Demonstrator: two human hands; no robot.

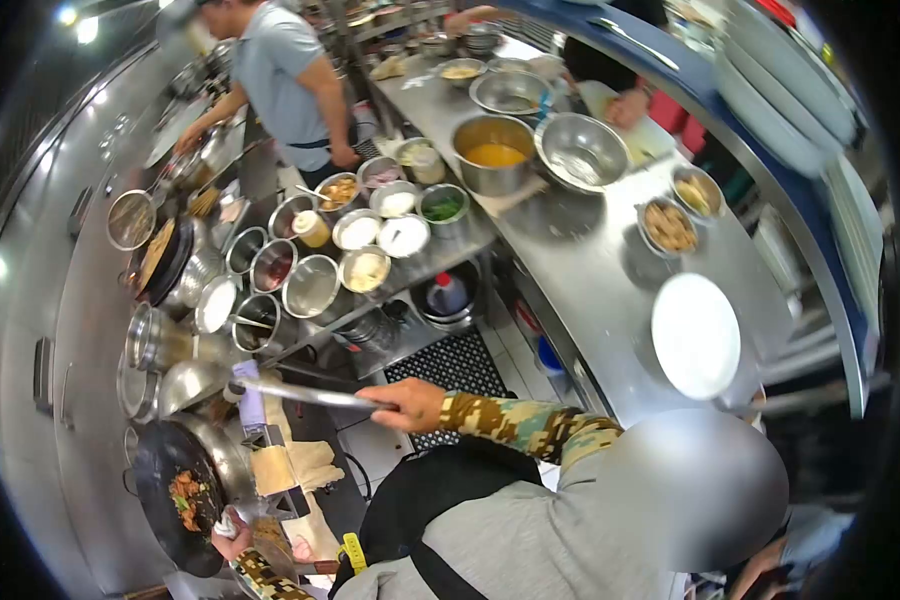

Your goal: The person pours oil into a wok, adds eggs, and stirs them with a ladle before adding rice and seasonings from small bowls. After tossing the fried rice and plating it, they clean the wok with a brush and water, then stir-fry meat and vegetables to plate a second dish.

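A black wok (160, 480) with cooked pieces of food (187, 500) in it sits on the stove at the lower left. My left hand (232, 537) is closed at its near edge, with a white cloth (227, 524) between fingers and wok. In my right hand (411, 405) is the end of a long metal ladle (305, 394). Its handle reaches left over the stove edge, towards a round metal bowl shape (192, 386) that looks like the ladle's head. A purple bottle-like thing (254, 405) stands under the handle, beside folded tan cloths (292, 467).
Several metal containers of ingredients (365, 270) crowd the counter ahead. The steel table (610, 290) at right bears a pot of orange liquid (493, 155), a metal bowl (582, 150) and a white plate (696, 336). A co-worker (288, 80) in a light shirt stands beyond.
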